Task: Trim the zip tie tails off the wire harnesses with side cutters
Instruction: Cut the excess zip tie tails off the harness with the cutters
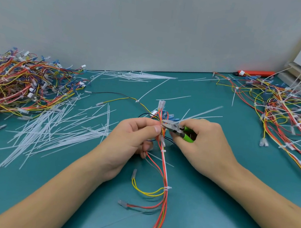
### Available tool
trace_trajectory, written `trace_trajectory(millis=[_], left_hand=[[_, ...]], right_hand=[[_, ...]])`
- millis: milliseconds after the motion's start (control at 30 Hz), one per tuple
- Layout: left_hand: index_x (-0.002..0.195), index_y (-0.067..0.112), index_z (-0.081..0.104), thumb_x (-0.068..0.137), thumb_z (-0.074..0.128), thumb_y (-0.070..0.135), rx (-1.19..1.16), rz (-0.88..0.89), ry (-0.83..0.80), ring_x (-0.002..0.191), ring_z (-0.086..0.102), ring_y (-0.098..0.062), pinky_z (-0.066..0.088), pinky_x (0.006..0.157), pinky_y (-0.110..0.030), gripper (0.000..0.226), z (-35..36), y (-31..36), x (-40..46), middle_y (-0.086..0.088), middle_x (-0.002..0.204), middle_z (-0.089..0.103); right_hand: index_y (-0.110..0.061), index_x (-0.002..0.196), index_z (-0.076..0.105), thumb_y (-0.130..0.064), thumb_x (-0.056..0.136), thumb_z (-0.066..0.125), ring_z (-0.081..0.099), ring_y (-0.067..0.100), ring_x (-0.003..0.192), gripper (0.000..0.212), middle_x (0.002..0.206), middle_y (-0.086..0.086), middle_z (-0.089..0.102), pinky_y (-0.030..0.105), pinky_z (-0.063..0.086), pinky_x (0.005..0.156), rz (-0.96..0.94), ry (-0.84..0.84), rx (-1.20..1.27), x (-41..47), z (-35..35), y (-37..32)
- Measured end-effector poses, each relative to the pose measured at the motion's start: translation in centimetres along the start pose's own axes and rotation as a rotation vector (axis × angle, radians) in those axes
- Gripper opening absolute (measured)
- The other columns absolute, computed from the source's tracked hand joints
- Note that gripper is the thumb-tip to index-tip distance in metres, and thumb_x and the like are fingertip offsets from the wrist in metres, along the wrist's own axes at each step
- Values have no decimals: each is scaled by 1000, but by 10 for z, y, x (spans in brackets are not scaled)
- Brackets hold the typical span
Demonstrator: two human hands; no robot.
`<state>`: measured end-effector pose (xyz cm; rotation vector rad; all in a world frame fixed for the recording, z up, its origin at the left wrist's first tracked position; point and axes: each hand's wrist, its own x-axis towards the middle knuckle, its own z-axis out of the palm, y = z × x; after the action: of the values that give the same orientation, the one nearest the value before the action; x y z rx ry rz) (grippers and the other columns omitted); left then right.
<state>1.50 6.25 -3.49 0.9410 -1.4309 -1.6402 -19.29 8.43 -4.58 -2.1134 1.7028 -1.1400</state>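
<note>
Left hand (134, 138) pinches wire harness (164, 172); right hand (204, 143) grips side cutters (178, 130) at the harness, above the mat (211, 202).

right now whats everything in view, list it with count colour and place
harness: one, red, yellow and white wires, centre, held
cutters: one, green handles, at the harness
left pile: one heap, many-coloured harnesses, far left
right pile: one heap, harnesses with long white tails, far right
cut tails: many, white, left of centre and along the wall
orange tool: one, far right by the wall
mat: one, teal
wall: grey, behind
hands: left pinches the harness, right grips the cutters
</note>
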Motion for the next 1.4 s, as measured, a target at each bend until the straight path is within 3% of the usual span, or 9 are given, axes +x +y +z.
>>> trace_trajectory(millis=[167,400,500,600,800,967,1133,1267,1400], left_hand=[[95,21,78,96,65,21,-24,3,8,53,45,-8,41,50,-18,13,-1,0,0,0,81,68],[94,20,77,97,65,12,34,29,-3,52,46,-10,42,48,-19,15,1,-3,1,-5,83,69],[97,18,77,92,69,17,34,30,-15,53,46,-10,43,48,-20,9,0,-3,2,-6,84,69],[96,22,78,88,67,24,55,36,-33,53,46,-10,43,49,-21,13,0,-4,2,-6,85,69],[96,22,77,89,67,25,57,27,-35,54,46,-11,43,50,-20,13,1,-3,1,-2,82,69],[100,16,73,95,68,18,34,12,3,53,45,-10,42,50,-20,7,1,-1,-1,-1,79,69],[97,17,74,98,64,19,10,5,5,52,45,-8,42,49,-18,10,1,2,-1,5,74,66],[95,19,76,98,63,17,5,12,12,51,45,-8,42,49,-18,13,2,0,-1,5,75,67],[96,21,77,97,64,20,6,18,6,52,45,-8,42,50,-19,13,0,-1,1,1,80,67]], right_hand=[[-25,78,68,-30,91,70,45,15,58,15,61,-3,54,34,42,56,41,-23,75,3,-4,5],[-22,90,75,-32,83,60,60,22,80,19,79,-2,69,42,51,72,-22,-163,36,1,-8,-5],[-19,76,64,-29,87,65,51,24,67,15,64,1,55,45,47,63,-31,-155,-3,0,-7,-4],[-14,68,50,-29,90,67,40,27,59,31,55,3,40,42,39,54,-14,-134,-77,-1,-8,-4],[-14,66,44,-30,93,64,41,30,60,38,56,4,38,43,40,53,-41,-133,-113,1,-7,-4],[-18,69,58,-35,93,69,44,26,61,32,59,2,48,42,43,56,-19,-77,8,0,-4,-2],[-25,61,53,-36,94,71,34,15,55,39,54,-3,41,28,29,50,58,4,114,4,-5,2],[-23,76,66,-33,92,71,44,18,59,19,59,-1,51,41,45,58,24,-80,79,2,-3,4],[-27,74,65,-30,92,71,41,16,57,19,59,-3,49,38,41,57,0,-56,95,3,-4,4]])
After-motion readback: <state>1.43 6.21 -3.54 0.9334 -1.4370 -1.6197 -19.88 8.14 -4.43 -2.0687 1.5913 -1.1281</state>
